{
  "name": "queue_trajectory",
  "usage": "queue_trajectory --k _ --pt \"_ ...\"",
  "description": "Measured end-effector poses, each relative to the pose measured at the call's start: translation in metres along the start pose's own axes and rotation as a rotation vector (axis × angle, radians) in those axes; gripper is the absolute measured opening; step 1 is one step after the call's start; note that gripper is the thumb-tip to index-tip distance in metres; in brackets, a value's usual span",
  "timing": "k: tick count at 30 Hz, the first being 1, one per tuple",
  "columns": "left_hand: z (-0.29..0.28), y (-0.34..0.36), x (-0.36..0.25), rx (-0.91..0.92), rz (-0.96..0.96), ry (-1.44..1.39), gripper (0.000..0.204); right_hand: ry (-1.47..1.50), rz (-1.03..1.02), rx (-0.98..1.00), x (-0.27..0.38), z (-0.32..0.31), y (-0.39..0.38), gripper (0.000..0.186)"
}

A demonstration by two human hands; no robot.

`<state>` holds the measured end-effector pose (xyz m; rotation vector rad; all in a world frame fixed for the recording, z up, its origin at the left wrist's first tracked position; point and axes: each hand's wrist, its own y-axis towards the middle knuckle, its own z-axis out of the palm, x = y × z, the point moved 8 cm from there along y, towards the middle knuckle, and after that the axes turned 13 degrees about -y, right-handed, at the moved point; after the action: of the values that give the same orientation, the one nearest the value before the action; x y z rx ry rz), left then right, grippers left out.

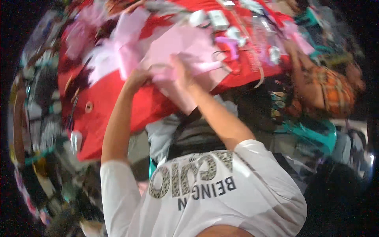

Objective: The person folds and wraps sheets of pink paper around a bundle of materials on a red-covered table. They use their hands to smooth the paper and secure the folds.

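The picture is blurred by motion. Both my arms reach up over a table covered in red cloth (pixel 106 102). My left hand (pixel 136 79) grips the edge of a pale pink sheet (pixel 179 41) that lies on the cloth. My right hand (pixel 179 68) is close beside it, on the same pink sheet, with a fold of the sheet pinched between the two hands. More pink pieces (pixel 118 51) lie to the left of my hands. I wear a white printed T-shirt (pixel 205 189).
Small white and lilac items (pixel 223 23) lie scattered on the far side of the red cloth. Another person in an orange checked top (pixel 335 91) sits at the right, one arm (pixel 296 59) on the table. A teal bag (pixel 312 134) sits below them.
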<state>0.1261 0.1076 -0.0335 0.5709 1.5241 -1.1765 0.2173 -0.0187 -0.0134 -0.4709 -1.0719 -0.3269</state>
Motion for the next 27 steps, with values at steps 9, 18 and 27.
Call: queue_trajectory --k 9,18,27 --pt "-0.016 -0.007 0.010 -0.088 -0.093 0.104 0.023 -0.396 -0.338 -0.106 -0.002 -0.015 0.010 0.053" --pt "0.005 -0.009 -0.027 -0.157 -0.001 0.166 0.019 -0.445 -0.280 -0.208 0.004 -0.024 0.005 0.045" --pt "0.006 -0.005 -0.022 -0.009 0.076 -0.010 0.024 -0.476 -0.378 -0.214 0.007 -0.019 0.006 0.046"
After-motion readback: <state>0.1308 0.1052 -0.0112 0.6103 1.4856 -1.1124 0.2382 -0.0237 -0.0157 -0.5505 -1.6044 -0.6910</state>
